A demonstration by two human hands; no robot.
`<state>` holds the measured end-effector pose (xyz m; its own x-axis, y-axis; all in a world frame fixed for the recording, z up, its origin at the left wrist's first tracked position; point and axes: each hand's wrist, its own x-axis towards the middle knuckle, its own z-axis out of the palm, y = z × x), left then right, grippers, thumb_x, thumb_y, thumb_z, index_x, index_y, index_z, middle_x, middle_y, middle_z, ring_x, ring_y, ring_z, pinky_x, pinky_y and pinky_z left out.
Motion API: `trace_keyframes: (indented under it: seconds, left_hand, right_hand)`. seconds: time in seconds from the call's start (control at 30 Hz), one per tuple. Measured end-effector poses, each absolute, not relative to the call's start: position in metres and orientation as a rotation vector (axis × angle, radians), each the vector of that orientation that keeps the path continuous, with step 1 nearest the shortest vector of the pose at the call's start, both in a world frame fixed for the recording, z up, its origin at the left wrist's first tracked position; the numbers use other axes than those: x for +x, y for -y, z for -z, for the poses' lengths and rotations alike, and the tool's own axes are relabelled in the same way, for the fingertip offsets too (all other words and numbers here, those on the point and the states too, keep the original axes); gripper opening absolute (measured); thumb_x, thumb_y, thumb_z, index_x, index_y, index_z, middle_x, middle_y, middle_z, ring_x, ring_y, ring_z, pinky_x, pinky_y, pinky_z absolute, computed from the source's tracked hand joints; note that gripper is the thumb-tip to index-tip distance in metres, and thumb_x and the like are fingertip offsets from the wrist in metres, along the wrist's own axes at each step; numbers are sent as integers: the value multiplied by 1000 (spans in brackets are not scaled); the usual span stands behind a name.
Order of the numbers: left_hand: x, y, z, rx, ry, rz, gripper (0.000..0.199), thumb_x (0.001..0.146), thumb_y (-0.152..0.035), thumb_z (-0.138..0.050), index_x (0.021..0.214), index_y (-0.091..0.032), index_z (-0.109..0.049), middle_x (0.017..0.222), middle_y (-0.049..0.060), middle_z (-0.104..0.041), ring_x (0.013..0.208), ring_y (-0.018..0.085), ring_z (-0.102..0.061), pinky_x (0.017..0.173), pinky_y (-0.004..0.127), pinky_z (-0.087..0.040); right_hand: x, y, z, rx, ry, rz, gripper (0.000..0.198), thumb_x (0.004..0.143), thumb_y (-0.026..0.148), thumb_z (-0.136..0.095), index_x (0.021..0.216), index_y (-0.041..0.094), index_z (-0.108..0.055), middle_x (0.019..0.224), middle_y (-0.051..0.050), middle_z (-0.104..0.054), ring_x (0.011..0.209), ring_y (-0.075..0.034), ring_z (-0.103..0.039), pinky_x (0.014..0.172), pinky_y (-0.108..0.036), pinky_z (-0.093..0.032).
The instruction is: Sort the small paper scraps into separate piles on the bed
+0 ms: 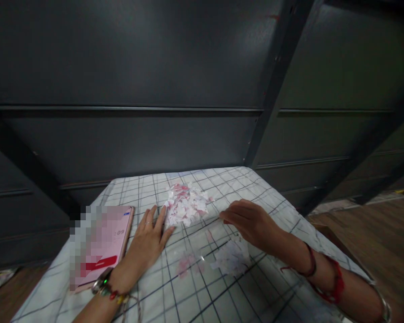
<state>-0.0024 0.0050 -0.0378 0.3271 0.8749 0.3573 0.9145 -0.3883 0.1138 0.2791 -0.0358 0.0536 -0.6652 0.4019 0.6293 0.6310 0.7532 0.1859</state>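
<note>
My left hand [150, 237] lies flat on the checked tablecloth [138, 193] with its fingers spread. Its index fingertip touches the left edge of a heap of torn white and pink paper scraps [186, 206]. To the right of that heap, my right hand [249, 220] is raised over the cloth, fingers pressed together and curled down. Whatever its fingertips may pinch is hidden. Below it sits a smaller cluster of white paper scraps [232, 256]. Pink paper scraps [185, 264] lie left of that cluster, beneath or beside something clear and shiny that I cannot make out.
A pink phone [103, 246], partly blurred out, lies on the table left of my left hand. Dark metal panels [175, 143] rise behind the table's far edge. Wooden floor [366, 229] shows at the right.
</note>
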Motion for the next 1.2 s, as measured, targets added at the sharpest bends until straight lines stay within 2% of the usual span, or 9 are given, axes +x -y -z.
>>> trace_keyframes:
  seconds: [0.13,0.27,0.4,0.53,0.67,0.83,0.93,1.03,1.2]
  left_hand:
    - [-2,-5,37,-2484,1698,518,60,91,-50,-27,139,-15,-29,142,17,-30,131,36,-24,101,51,-30]
    - [-2,-5,35,-2493,1690,505,60,91,-50,-26,140,-15,-28,141,18,-30,131,36,-24,102,51,-28]
    - [-2,-4,33,-2522,1676,488,60,91,-50,-25,140,-15,-27,141,18,-29,131,36,-23,102,52,-27]
    - [-2,-4,32,-2516,1713,476,61,91,-49,-25,139,-13,-29,141,20,-29,131,37,-24,102,51,-28]
    - [-2,-3,31,-2527,1714,457,61,91,-50,-26,140,-13,-29,141,20,-30,130,38,-25,101,52,-28]
    - [0,-3,31,-2510,1718,428,61,91,-50,-26,140,-13,-29,142,20,-27,130,37,-24,102,51,-27]
    - [0,-4,31,-2502,1736,421,61,91,-50,-27,140,-14,-29,142,18,-28,131,36,-25,103,50,-27]
    - [0,-3,31,-2515,1724,425,61,91,-50,-25,140,-13,-28,142,20,-27,131,37,-24,102,50,-27]
    - [-1,-3,31,-2516,1703,446,60,91,-49,-25,140,-14,-28,141,20,-28,130,37,-26,101,52,-29]
  right_hand:
    - [271,33,-53,-778,2368,592,20,90,12,-37,88,16,-57,68,-1,-60,64,-12,-48,61,-26,-37]
    - [266,33,-53,-717,2441,576,23,89,7,-35,84,15,-56,65,0,-58,62,-13,-47,61,-27,-37]
    - [278,40,-57,-702,2410,556,20,88,7,-37,86,15,-56,69,-2,-61,65,-12,-49,61,-25,-38]
    - [301,42,-63,-884,2370,597,20,89,13,-39,84,16,-58,66,-2,-59,60,-12,-47,56,-25,-36]
    - [326,43,-68,-1020,2419,678,24,89,10,-37,83,17,-59,63,-1,-57,59,-12,-48,57,-26,-36]
    - [340,51,-70,-971,2509,599,28,91,12,-32,86,17,-60,68,-1,-60,63,-12,-51,60,-26,-38]
    - [328,53,-67,-937,2474,584,26,91,14,-36,81,17,-59,63,-1,-57,59,-12,-49,57,-26,-38]
    - [307,51,-64,-834,2454,557,24,90,11,-36,82,16,-58,67,-1,-60,65,-12,-50,60,-26,-39]
    - [299,48,-72,-761,2448,564,22,91,12,-37,84,15,-58,67,-1,-59,62,-12,-47,59,-26,-37]
